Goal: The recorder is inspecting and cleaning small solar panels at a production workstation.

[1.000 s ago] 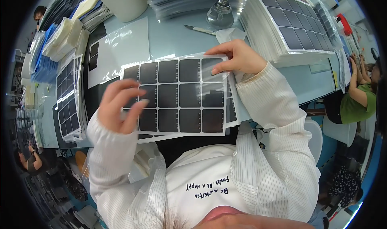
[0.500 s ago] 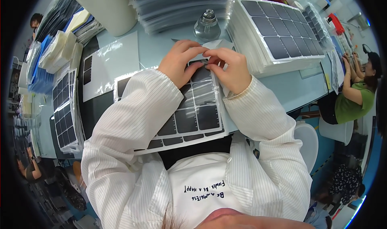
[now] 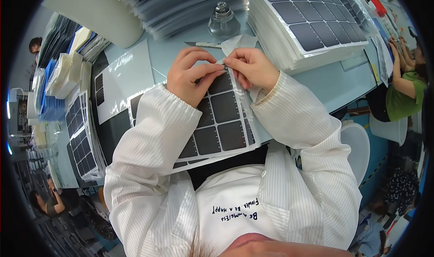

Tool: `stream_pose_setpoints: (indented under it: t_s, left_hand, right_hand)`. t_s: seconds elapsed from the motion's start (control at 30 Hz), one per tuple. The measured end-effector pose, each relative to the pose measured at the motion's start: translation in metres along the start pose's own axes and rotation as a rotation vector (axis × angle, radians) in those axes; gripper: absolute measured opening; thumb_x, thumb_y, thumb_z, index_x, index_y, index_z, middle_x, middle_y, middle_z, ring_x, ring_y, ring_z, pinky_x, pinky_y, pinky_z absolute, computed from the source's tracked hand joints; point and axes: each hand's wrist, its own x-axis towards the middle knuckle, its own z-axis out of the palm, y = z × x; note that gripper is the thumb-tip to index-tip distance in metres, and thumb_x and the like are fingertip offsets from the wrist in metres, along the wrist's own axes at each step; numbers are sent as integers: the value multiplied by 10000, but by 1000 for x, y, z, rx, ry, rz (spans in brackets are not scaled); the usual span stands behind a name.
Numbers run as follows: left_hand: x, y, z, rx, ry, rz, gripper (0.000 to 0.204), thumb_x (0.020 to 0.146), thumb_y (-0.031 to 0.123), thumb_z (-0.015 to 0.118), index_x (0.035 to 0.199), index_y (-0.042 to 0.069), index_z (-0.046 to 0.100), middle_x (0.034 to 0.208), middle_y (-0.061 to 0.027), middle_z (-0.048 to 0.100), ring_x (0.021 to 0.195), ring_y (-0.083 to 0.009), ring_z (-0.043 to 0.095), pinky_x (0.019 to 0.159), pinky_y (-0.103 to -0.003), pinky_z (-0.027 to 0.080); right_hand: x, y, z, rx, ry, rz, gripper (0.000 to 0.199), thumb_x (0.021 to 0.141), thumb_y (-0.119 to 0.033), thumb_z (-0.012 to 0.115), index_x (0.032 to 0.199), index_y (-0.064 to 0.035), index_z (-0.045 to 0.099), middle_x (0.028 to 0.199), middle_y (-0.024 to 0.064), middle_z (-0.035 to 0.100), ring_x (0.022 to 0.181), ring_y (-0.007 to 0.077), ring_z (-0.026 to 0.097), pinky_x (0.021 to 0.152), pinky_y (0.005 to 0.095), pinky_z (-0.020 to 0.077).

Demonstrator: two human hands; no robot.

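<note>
A flat sheet of dark rounded squares in a pale border lies in front of me, on top of other sheets. My left hand reaches over it, thumb and forefinger pinched together by its far edge. Whatever is between those fingertips is too small to name. Opposite, my right hand pinches at the sheet's far right corner, its fingertips almost touching the left ones. What it grips is hidden. A crumpled white cloth or tissue shows just behind the right hand. Beyond the left hand lies a slim knife.
A clear glass bottle stands beyond my hands. A tall stack of similar sheets rises at the right, piled clear film at the back. A white panel lies left. People work at both sides.
My view has shifted slightly, so the bench things sit further up and left. The left fingers have drawn back a little from the right ones, uncovering the knife and the sheet's far end.
</note>
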Motion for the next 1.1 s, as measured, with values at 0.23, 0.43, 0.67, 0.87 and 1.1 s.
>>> stream_pose_setpoints:
  t_s: [0.23, 0.43, 0.67, 0.87, 1.1]
  left_hand:
    - [-67, 42, -56, -168, -284, -41, 167, 620, -36, 712, 745, 24, 620, 937, -103, 646, 996, -310, 594, 866, -401, 475]
    - [-173, 67, -142, -416, -261, -627, 95, 762, -72, 611, 826, -5, 632, 904, -142, 673, 945, -268, 637, 866, -364, 473]
    - [-353, 83, -271, -456, 425, -1091, 70, 898, 72, 517, 866, 10, 511, 713, -85, 588, 627, -139, 566, 599, -230, 457]
    - [-497, 145, -356, -349, 754, -1418, 252, 930, 269, 500, 934, 22, 544, 532, -11, 459, 452, -91, 440, 434, -210, 368]
    - [-668, 153, -386, 292, 921, -1989, 431, 816, 510, 606, 942, 99, 642, 507, -24, 536, 459, -100, 493, 434, -241, 385]
  right_hand:
    - [2, 11, -2, -54, 192, -64, 166, 886, -163, 572, 805, -18, 574, 582, -11, 512, 369, 42, 403, 353, 192, 286]
    - [6, 15, 1, -122, 147, -17, 163, 894, -178, 560, 831, -29, 582, 555, -29, 494, 365, 31, 388, 348, 182, 264]
    - [4, 12, -3, -202, 120, -45, 158, 921, -177, 514, 839, -58, 577, 551, -64, 465, 386, 7, 360, 360, 166, 241]
    - [9, 19, -8, -151, 77, -11, 147, 925, -186, 515, 862, -65, 569, 571, -60, 481, 389, 11, 367, 361, 163, 244]
    - [9, 19, -13, -163, 65, -39, 144, 927, -189, 514, 878, -64, 566, 590, -54, 497, 388, 13, 368, 355, 162, 247]
